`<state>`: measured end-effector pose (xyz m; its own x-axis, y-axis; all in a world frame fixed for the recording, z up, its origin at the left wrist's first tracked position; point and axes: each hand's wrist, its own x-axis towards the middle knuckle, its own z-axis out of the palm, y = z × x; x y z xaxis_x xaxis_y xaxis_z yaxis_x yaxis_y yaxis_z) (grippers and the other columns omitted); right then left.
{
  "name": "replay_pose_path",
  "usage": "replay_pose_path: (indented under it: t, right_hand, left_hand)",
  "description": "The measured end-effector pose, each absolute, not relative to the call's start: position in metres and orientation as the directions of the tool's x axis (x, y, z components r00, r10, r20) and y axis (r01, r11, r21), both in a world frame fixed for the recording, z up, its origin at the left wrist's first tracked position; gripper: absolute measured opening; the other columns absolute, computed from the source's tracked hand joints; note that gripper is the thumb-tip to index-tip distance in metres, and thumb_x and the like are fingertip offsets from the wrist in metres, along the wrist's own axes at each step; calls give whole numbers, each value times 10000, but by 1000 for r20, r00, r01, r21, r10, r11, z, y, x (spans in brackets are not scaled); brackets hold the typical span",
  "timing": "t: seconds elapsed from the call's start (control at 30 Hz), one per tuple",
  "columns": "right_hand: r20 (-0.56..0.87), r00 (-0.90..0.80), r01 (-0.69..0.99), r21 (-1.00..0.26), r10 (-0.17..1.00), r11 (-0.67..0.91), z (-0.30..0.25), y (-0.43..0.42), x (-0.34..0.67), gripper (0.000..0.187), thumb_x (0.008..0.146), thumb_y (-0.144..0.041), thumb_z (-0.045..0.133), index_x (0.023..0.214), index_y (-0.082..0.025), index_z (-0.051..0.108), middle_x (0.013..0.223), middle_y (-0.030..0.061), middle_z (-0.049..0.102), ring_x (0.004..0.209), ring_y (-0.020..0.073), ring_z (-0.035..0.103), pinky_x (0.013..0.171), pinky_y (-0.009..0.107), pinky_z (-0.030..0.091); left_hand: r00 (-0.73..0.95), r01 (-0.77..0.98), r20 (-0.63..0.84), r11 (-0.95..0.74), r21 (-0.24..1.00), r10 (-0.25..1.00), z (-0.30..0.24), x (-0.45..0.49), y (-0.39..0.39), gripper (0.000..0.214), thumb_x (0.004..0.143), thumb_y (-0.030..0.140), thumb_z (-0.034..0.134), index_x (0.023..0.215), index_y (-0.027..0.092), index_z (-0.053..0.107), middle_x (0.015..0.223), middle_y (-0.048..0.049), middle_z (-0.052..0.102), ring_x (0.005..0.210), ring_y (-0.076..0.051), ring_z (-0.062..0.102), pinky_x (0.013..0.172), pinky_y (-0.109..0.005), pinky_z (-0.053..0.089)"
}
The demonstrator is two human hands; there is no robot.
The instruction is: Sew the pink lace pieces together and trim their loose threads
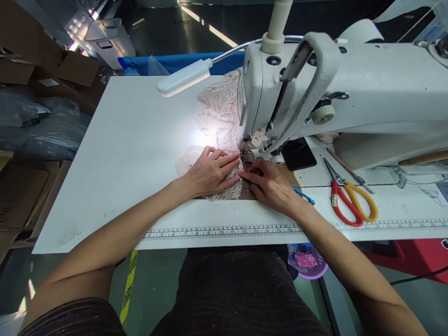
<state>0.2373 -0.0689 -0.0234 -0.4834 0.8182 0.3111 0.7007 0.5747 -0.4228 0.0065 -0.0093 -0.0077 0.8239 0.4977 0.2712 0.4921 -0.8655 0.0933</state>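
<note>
A white sewing machine (350,88) stands on the white table (133,154). Pale pink lace fabric (219,109) runs under its presser foot (248,156) and piles up behind the needle. My left hand (210,171) lies flat on the lace just left of the foot, fingers stretched out and pressing it down. My right hand (271,184) rests in front of the foot, its fingertips pinched on the lace edge close to the needle.
Red and yellow scissors (350,198) lie right of my right hand, with a blue tool (304,195) and a black phone (298,154) nearby. A gooseneck lamp (184,77) lights the lace. A ruler strip (224,231) lines the table's front edge. Cardboard boxes (42,65) stand left.
</note>
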Motion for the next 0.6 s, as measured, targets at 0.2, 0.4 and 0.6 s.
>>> replay_pose_path:
  t: [0.2,0.4,0.6]
  right_hand:
    - [346,-453,716,-407,821,567,-25,-71,234,359,899,-116,531,1156,-234,751,1072,127,603,998,270,559,867,460,538]
    - [351,-452,721,-398,820,568,-26,-73,235,367,904,-128,526,1183,-223,744,1101,130,596,954,253,564,851,456,546]
    - [295,-481,744,-360,825,563,-19,-74,233,367,916,-138,521,1210,-213,729,1101,141,588,983,267,569,848,457,550]
  left_hand:
    - [821,486,280,-867,114,497,-7,7,-8,382,989,413,502,1263,199,660,1356,-132,666,1118,-320,621,907,-510,436]
    - [815,504,275,-858,98,510,-8,8,-11,419,1010,447,443,1264,187,650,1374,-129,653,1142,-316,608,927,-497,415]
    - [801,505,344,-862,49,490,-12,9,-16,401,1013,414,450,1242,148,644,1330,-159,663,1126,-306,617,963,-494,423]
